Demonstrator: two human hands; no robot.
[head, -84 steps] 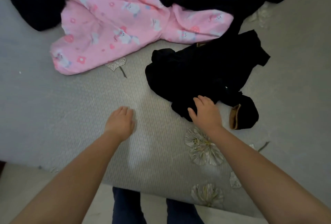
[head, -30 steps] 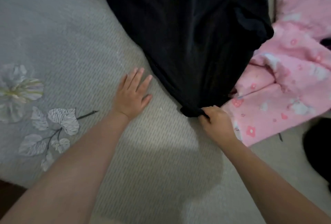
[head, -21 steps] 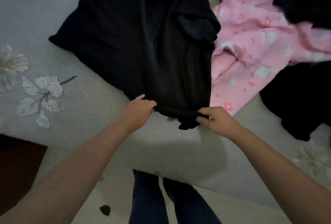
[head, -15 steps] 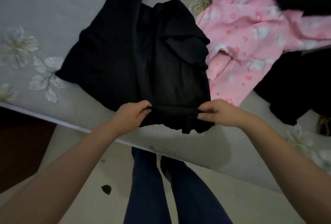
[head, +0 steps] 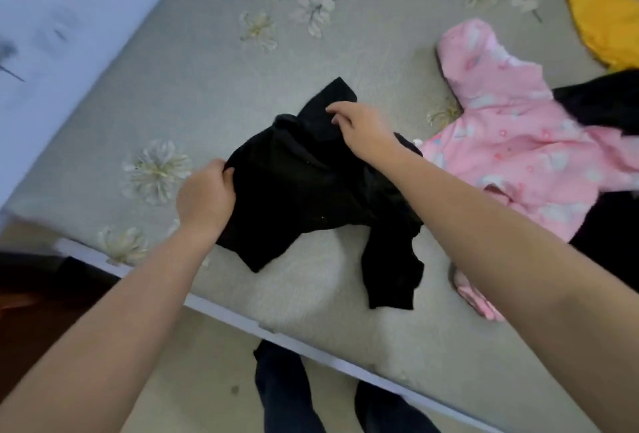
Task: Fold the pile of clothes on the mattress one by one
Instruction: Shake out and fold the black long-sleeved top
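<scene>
Black garment [head: 311, 187]: lies bunched on the mattress [head: 193, 86] just in front of me, near its front edge; one limp end trails toward that edge, short of it.
My left hand [head: 205, 199]: fingers curled round the garment's left edge, gripping the cloth.
My right hand [head: 361, 128]: on the garment's far upper part, fingers bent and pinching a fold there.
Mattress front edge [head: 221, 310]: runs slantwise below my forearms; my legs [head: 287, 394] stand just beyond it on the floor.
Wall [head: 62, 10]: pale, along the mattress's left side.
Open room: bare flowered grey surface stretches left of the garment and beyond it, up to the wall; a smaller bare patch lies between the garment and the front edge.
Pink garment [head: 511, 149]: spread on my right, just beside the black one, passing under my right forearm.
Other black clothes [head: 608, 104]: at the right border, overlapping the pink one.
Yellow cloth [head: 608, 28]: far right corner, apart from the rest.
</scene>
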